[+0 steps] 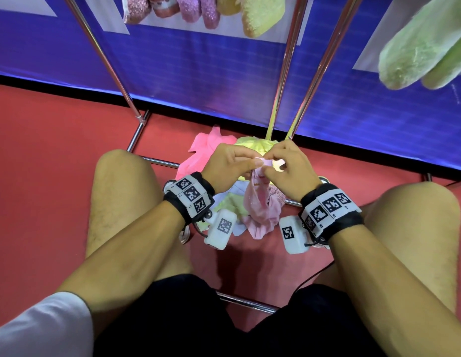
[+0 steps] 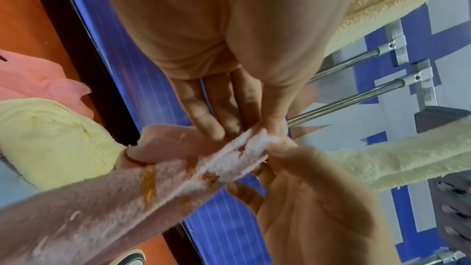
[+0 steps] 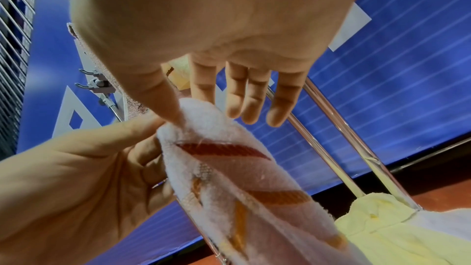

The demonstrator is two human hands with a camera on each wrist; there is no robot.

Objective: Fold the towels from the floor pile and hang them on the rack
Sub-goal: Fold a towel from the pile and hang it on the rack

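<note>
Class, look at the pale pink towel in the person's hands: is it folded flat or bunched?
Bunched: the pale pink towel hangs crumpled from the left hand and right hand, which pinch its top edge.

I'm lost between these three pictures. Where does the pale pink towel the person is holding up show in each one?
Head view: the pale pink terry towel hangs at centre, between both hands, above the floor pile.
Left wrist view: it runs from the centre to the lower left.
Right wrist view: it runs from the centre to the lower right, showing orange stripes.
Shared landmark: the pale yellow towel on the floor.
</note>
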